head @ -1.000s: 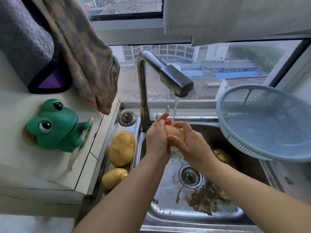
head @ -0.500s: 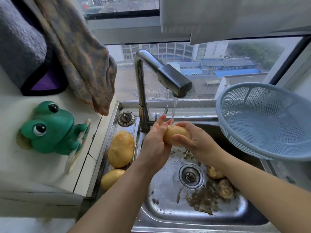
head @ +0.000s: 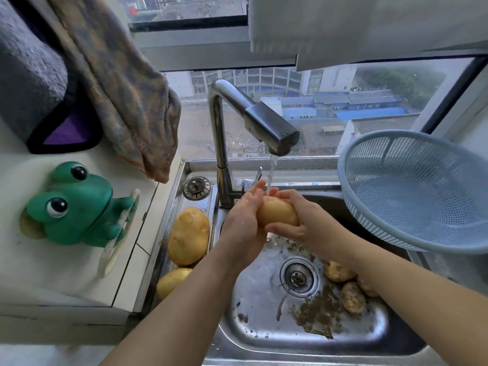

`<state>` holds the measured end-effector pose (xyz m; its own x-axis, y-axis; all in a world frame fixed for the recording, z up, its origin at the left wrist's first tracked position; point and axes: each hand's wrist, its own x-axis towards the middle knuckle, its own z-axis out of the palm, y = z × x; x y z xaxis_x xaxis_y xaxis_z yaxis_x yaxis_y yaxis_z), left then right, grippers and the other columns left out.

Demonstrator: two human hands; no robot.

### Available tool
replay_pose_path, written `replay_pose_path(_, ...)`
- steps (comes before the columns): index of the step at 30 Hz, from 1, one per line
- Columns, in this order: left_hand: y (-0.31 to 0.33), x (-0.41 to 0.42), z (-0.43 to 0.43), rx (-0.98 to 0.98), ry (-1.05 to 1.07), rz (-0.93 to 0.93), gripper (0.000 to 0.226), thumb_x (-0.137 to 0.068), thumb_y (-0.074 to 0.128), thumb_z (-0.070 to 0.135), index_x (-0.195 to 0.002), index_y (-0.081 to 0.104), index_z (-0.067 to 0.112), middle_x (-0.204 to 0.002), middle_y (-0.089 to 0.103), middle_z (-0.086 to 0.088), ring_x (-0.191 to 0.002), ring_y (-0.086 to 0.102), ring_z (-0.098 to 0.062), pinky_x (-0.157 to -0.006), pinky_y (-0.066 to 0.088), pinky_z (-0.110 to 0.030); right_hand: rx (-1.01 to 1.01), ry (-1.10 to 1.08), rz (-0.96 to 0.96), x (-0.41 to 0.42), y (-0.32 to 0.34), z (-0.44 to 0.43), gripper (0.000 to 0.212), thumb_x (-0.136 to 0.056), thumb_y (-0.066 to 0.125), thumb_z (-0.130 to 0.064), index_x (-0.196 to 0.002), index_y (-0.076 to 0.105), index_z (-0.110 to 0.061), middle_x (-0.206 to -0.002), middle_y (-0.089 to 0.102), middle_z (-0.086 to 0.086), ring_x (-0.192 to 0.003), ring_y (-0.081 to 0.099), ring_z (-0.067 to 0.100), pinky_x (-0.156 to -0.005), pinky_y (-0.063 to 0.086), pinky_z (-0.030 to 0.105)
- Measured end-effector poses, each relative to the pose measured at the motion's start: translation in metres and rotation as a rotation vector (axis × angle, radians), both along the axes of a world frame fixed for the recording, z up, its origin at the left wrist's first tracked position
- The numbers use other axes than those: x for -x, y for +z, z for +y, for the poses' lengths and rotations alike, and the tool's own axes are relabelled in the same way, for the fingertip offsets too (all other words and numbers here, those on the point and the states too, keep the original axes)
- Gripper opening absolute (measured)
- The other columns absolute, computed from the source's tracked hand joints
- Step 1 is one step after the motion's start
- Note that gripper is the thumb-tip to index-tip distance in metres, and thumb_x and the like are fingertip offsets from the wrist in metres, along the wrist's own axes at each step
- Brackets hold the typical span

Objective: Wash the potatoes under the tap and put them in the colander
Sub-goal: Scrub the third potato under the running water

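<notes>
Water runs from the steel tap (head: 272, 133) onto a pale yellow potato (head: 277, 214) held over the sink (head: 253, 307). My right hand (head: 303, 223) grips the potato from the right, fingers curled round it. My left hand (head: 244, 220) presses against its left end with fingers pointing up. Two clean potatoes, a large one (head: 188, 236) and a smaller one (head: 171, 282), lie on the sink's left ledge. Dirty potatoes (head: 352, 297) lie in the basin at the right, partly hidden by my right forearm. The blue colander (head: 412, 188) sits tilted at the sink's right edge; no potatoes show in it.
A green frog-shaped holder (head: 76, 204) sticks to the white counter on the left. Towels (head: 118, 83) hang above it. Soil and the drain strainer (head: 298, 277) lie on the basin floor. A window runs behind the tap.
The potato has turned in my hands under the stream, and my right hand has shifted its hold round it. The view has tilted so more of the basin's dirty potatoes show.
</notes>
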<state>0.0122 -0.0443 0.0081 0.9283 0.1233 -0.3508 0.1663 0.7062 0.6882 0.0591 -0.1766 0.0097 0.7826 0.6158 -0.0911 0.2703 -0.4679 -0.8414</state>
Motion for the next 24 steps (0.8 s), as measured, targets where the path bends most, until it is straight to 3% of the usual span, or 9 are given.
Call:
replay_pose_path(2,0.002,-0.001,0.003,0.126,-0.022,0.034,0.036,-0.105,0.035,0.023,-0.135,0.047,0.007,-0.117,0.062,-0.012,-0.104,0.062,-0.025,-0.089,0.054,-0.04,0.009,0.0,0.043,-0.001,0.001,-0.002,0.063,-0.077,0.076,-0.037,-0.128,0.041,-0.026,-0.106,0.056,-0.008,-0.088,0.058,0.004,-0.076,0.05,0.015)
replay_pose_path(4,0.003,-0.003,0.001,0.132,-0.036,0.059,0.033,-0.105,0.034,0.022,-0.132,0.049,0.009,-0.118,0.061,-0.011,-0.101,0.062,-0.026,-0.083,0.055,-0.039,0.026,0.008,0.039,0.0,0.001,-0.004,0.063,-0.078,0.077,-0.036,-0.129,0.042,-0.026,-0.106,0.056,-0.009,-0.089,0.058,0.004,-0.075,0.049,0.016)
replay_pose_path(8,0.001,-0.021,-0.015,-0.208,-0.061,0.17,0.019,-0.101,0.045,0.024,-0.111,0.06,0.018,-0.114,0.061,-0.012,-0.091,0.063,-0.025,-0.073,0.057,-0.036,0.046,-0.029,-0.066,-0.003,0.0,-0.007,0.06,-0.075,0.081,-0.034,-0.123,0.046,-0.028,-0.106,0.057,-0.008,-0.085,0.059,0.002,-0.073,0.051,0.018)
replay_pose_path(10,0.004,-0.03,-0.019,-0.391,-0.139,0.189,0.021,-0.098,0.051,0.034,-0.11,0.06,0.02,-0.123,0.061,-0.014,-0.105,0.063,-0.029,-0.089,0.054,-0.044,-0.047,-0.084,0.108,-0.005,0.002,-0.013,0.051,-0.078,0.078,-0.036,-0.119,0.049,-0.031,-0.105,0.061,-0.002,-0.084,0.064,0.01,-0.071,0.055,0.024)
replay_pose_path(12,0.009,-0.037,-0.021,-0.463,-0.255,0.228,0.034,-0.097,0.045,0.049,-0.112,0.062,0.024,-0.125,0.061,-0.012,-0.113,0.059,-0.031,-0.096,0.048,-0.046,-0.168,-0.143,0.378,-0.006,0.002,-0.018,0.044,-0.081,0.07,-0.044,-0.12,0.052,-0.032,-0.109,0.063,0.006,-0.09,0.067,0.019,-0.071,0.056,0.029)
replay_pose_path(14,0.012,-0.041,-0.02,-0.467,-0.346,0.3,0.049,-0.098,0.032,0.058,-0.113,0.065,0.025,-0.123,0.062,-0.011,-0.114,0.056,-0.032,-0.092,0.044,-0.045,-0.3,-0.185,0.634,-0.004,0.001,-0.018,0.039,-0.086,0.061,-0.043,-0.121,0.056,-0.026,-0.11,0.063,0.009,-0.087,0.064,0.021,-0.069,0.054,0.033)
replay_pose_path(17,0.007,-0.04,-0.014,-0.405,-0.3,0.39,0.056,-0.099,0.025,0.057,-0.102,0.071,0.024,-0.12,0.062,-0.016,-0.112,0.057,-0.035,-0.083,0.049,-0.047,-0.478,-0.248,0.946,0.004,-0.001,-0.008,0.034,-0.091,0.052,-0.036,-0.114,0.061,-0.012,-0.093,0.064,0.013,-0.071,0.061,0.021,-0.06,0.051,0.029)
replay_pose_path(21,-0.011,-0.027,0.003,-0.251,-0.149,0.434,0.066,-0.096,0.022,0.06,-0.099,0.074,0.019,-0.107,0.068,-0.018,-0.098,0.063,-0.034,-0.075,0.054,-0.04,-0.602,-0.329,1.161,0.011,0.002,0.015,0.039,-0.089,0.053,-0.032,-0.12,0.058,-0.008,-0.09,0.062,0.018,-0.061,0.062,0.026,-0.049,0.054,0.028)
replay_pose_path(24,-0.012,-0.015,0.016,-0.123,-0.082,0.373,0.054,-0.101,0.026,0.049,-0.107,0.068,0.015,-0.092,0.066,-0.012,-0.072,0.062,-0.023,-0.053,0.049,-0.027,-0.657,-0.326,1.256,0.012,0.009,0.03,0.036,-0.085,0.056,-0.028,-0.112,0.059,-0.003,-0.086,0.064,0.019,-0.065,0.065,0.029,-0.057,0.059,0.032)
